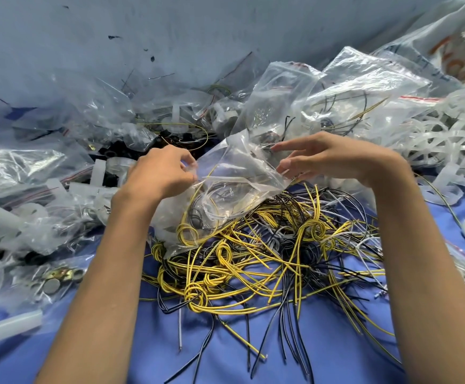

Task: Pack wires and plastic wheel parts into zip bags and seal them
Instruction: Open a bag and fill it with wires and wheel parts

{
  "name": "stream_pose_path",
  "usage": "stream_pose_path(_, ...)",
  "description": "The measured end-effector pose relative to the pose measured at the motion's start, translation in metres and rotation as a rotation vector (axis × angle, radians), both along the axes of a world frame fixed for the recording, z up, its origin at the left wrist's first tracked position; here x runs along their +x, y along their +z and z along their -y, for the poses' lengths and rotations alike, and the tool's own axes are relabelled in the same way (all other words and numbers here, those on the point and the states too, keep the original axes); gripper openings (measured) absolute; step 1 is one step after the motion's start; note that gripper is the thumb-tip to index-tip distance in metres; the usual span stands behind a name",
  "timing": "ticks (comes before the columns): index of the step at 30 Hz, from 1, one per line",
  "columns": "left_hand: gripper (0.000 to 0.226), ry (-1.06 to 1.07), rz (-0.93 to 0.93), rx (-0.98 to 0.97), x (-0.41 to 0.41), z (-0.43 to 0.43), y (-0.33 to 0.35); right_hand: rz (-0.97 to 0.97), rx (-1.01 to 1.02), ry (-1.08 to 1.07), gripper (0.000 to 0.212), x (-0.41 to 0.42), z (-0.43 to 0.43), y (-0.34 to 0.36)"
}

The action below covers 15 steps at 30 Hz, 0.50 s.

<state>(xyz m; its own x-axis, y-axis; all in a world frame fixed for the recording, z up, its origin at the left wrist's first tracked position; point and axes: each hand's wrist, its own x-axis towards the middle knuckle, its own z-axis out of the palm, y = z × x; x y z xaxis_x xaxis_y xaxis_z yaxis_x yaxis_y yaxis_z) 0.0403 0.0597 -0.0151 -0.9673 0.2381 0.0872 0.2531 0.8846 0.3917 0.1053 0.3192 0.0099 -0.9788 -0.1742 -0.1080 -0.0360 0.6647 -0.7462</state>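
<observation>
On the left, bag heap: clear bags holding white plastic pieces are lying piled on the blue cloth.
Left hand: curled fingers and thumb are pinching the left edge of the zip bag.
Zip bag: it is hanging between both hands over the wire pile, carrying coiled yellow and black wires.
Wire pile: yellow, black and white wires are lying tangled on the cloth.
Right hand: fingers are reaching out loosely extended, unclenched; the thumb tip is touching the bag's right edge.
Wheel parts: white spoked wheels are lying heaped at far right.
</observation>
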Motion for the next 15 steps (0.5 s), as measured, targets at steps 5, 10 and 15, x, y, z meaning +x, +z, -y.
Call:
stream_pose_path(5, 0.022, -0.062, 0.066, 0.050, -0.009, 0.006, 0.002, 0.021, 0.008, 0.043, 0.055, 0.001, 0.004, 0.001)
stream_pose_path(10, 0.015, -0.107, 0.112, 0.145, -0.011, 0.014, 0.001, 0.062, 0.115, 0.109, 0.046, -0.001, 0.007, -0.003)
stream_pose_path(15, 0.024, -0.185, 0.090, 0.111, -0.007, -0.014, -0.017, 0.056, 0.233, 0.101, 0.014, -0.008, 0.006, -0.008)
